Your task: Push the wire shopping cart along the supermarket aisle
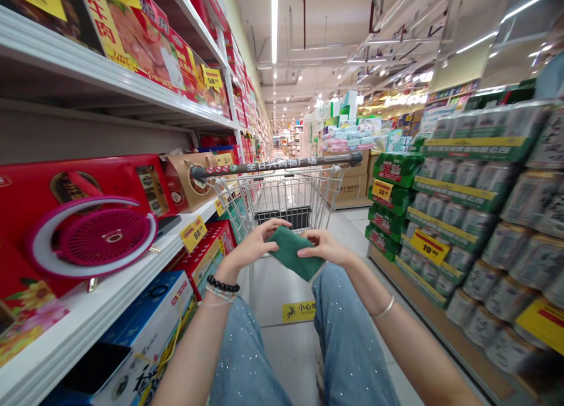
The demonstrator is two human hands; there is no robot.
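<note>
A folded dark green cloth (293, 253) is held in front of me at waist height. My left hand (258, 244) pinches its left edge, with beaded bracelets on that wrist. My right hand (324, 247) grips the opposite edge, and a thin silver bangle (382, 307) sits on that forearm. Beyond both hands stands a wire shopping cart (286, 200) with a grey handle (275, 165). Neither hand touches the cart. Below the cloth are my knees in sparkly denim (352, 335).
Left of me, white store shelves (110, 83) hold red gift boxes and a boxed pink fan (106, 238). Stacked green-banded drink cans (497, 218) line the right. Yellow price tags, a yellow floor sign (298, 311) and cardboard cartons (352, 185) stand along the aisle.
</note>
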